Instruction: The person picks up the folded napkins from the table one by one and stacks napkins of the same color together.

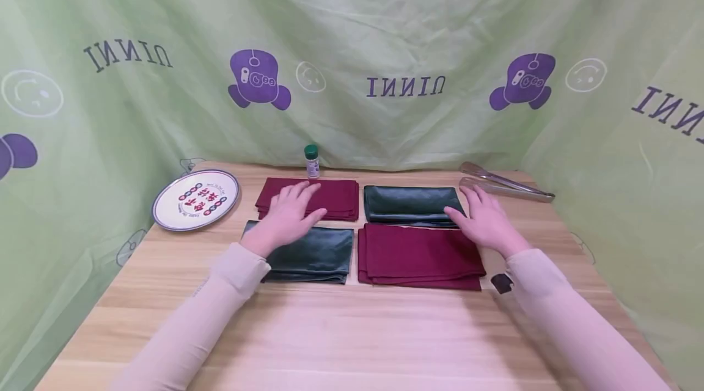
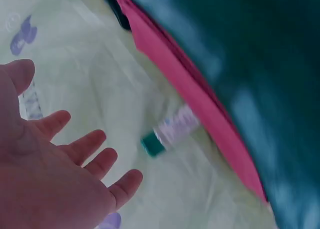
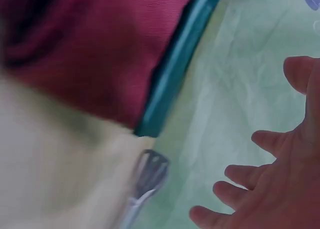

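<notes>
Four folded cloths lie in two rows, seen in the head view. A dark red cloth (image 1: 337,200) is at the back left and a dark green cloth (image 1: 407,203) at the back right. In front are another green cloth (image 1: 319,252) on the left and another dark red cloth (image 1: 420,253) on the right. My left hand (image 1: 286,217), fingers spread, is over the two left cloths and holds nothing. With fingers apart, my right hand (image 1: 487,223) hovers by the right ends of the other pair, also holding nothing. Both palms show in the wrist views (image 2: 55,174).
Behind the cloths stands a small green-capped bottle (image 1: 311,162). A white plate (image 1: 165,208) with red print lies at the left, and metal tongs (image 1: 511,186) at the back right. Printed green fabric (image 1: 352,128) hangs around the wooden table (image 1: 330,342).
</notes>
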### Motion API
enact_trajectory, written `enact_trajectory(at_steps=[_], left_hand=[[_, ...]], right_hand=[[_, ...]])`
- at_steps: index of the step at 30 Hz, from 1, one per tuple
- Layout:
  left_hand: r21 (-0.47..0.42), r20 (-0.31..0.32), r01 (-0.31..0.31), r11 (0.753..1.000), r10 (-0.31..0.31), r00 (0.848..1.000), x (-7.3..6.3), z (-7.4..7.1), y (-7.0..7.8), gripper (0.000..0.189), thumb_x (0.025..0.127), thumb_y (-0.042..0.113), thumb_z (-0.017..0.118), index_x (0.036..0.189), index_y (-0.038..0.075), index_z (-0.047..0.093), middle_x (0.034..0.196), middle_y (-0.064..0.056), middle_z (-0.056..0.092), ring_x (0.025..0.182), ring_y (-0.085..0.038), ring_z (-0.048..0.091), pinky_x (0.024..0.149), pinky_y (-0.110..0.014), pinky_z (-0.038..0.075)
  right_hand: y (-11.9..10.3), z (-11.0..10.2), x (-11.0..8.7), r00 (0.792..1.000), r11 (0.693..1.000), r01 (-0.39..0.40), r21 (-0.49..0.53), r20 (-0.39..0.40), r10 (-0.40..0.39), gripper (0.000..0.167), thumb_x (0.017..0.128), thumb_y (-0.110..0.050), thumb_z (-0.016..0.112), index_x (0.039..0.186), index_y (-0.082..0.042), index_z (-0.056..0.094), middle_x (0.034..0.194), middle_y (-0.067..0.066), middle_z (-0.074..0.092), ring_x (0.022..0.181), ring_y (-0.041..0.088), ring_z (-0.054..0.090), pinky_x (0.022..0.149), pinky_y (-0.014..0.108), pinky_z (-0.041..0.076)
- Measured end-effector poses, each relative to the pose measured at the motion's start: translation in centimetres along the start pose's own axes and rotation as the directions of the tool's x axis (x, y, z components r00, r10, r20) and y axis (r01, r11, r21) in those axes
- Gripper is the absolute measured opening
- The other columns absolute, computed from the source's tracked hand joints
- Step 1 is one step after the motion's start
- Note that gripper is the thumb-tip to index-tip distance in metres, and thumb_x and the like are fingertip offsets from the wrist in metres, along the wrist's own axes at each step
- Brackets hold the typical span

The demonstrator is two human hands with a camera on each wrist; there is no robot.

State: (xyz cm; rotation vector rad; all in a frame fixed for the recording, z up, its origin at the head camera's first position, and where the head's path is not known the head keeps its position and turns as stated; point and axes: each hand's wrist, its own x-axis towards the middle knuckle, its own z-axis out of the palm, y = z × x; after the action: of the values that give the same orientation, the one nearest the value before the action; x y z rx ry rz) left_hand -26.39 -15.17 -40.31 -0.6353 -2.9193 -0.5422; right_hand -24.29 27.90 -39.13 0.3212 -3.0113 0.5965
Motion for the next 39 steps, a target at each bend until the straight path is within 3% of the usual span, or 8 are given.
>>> enact_trajectory(at_steps=[5, 13, 21, 27, 33, 39], left_hand=[[-0.028, 0.041, -0.032, 0.999, 0.033, 0.999, -0.2, 2.0, 2.3, 0.067, 0.098, 0.052, 0.049, 0.152, 0.014, 0.035, 0.148, -0.013, 0.041, 0.130, -0.036, 0.035, 0.100, -0.058, 0.030], [-0.100, 0.107, -0.135, 0.986, 0.146, 0.983, -0.7, 3.9, 5.9, 0.066, 0.097, 0.044, 0.057, 0.151, 0.013, 0.036, 0.140, -0.009, 0.051, 0.116, -0.027, 0.043, 0.098, -0.047, 0.037], [0.021, 0.133, -0.208, 0.978, 0.203, 0.970, -0.7, 5.8, 8.1, 0.053, 0.097, 0.039, 0.058, 0.137, 0.005, 0.053, 0.119, -0.008, 0.066, 0.099, -0.023, 0.049, 0.088, -0.038, 0.039], [0.113, 0.189, -0.167, 0.979, 0.144, 0.971, -0.8, 6.6, 8.9, 0.053, 0.096, 0.043, 0.057, 0.135, 0.007, 0.055, 0.123, -0.009, 0.065, 0.108, -0.027, 0.050, 0.093, -0.042, 0.040], [0.128, 0.263, -0.149, 0.980, 0.111, 0.958, -0.7, 6.6, 9.8, 0.055, 0.095, 0.045, 0.058, 0.138, 0.011, 0.053, 0.129, -0.010, 0.062, 0.113, -0.028, 0.047, 0.096, -0.044, 0.040], [0.115, 0.289, -0.064, 0.991, 0.028, 0.957, -0.8, 6.7, 10.4, 0.059, 0.093, 0.045, 0.062, 0.140, 0.011, 0.051, 0.134, -0.014, 0.057, 0.113, -0.030, 0.047, 0.096, -0.045, 0.039]], right_hand=[[2.2, 1.0, -1.8, 0.996, 0.997, -0.035, 0.061, 0.078, 0.030, 0.083, 0.098, -0.057, 0.045, 0.149, 0.006, 0.026, 0.148, 0.038, 0.024, 0.134, 0.059, 0.016, 0.107, 0.067, 0.015], [3.4, 2.3, -3.5, 0.987, 0.990, -0.044, 0.137, 0.162, 0.022, 0.082, 0.097, -0.051, 0.053, 0.148, 0.008, 0.026, 0.139, 0.039, 0.040, 0.129, 0.055, 0.036, 0.103, 0.064, 0.031], [3.1, 3.1, -4.2, 0.980, 0.994, -0.006, 0.109, 0.200, -0.016, 0.078, 0.096, -0.049, 0.057, 0.148, 0.005, 0.032, 0.144, 0.032, 0.041, 0.131, 0.053, 0.035, 0.104, 0.063, 0.029], [2.6, 3.4, -4.4, 0.979, 0.995, 0.025, 0.099, 0.198, -0.045, 0.072, 0.096, -0.045, 0.059, 0.144, 0.004, 0.040, 0.141, 0.030, 0.045, 0.129, 0.051, 0.039, 0.103, 0.062, 0.032], [2.4, 3.4, -4.3, 0.983, 0.997, 0.015, 0.071, 0.183, -0.028, 0.066, 0.095, -0.040, 0.061, 0.141, 0.003, 0.045, 0.139, 0.029, 0.048, 0.127, 0.053, 0.040, 0.102, 0.063, 0.033], [2.4, 3.7, -4.4, 0.986, 0.997, 0.011, 0.073, 0.162, -0.023, 0.062, 0.094, -0.036, 0.063, 0.139, 0.003, 0.047, 0.138, 0.029, 0.049, 0.126, 0.053, 0.039, 0.102, 0.063, 0.032]])
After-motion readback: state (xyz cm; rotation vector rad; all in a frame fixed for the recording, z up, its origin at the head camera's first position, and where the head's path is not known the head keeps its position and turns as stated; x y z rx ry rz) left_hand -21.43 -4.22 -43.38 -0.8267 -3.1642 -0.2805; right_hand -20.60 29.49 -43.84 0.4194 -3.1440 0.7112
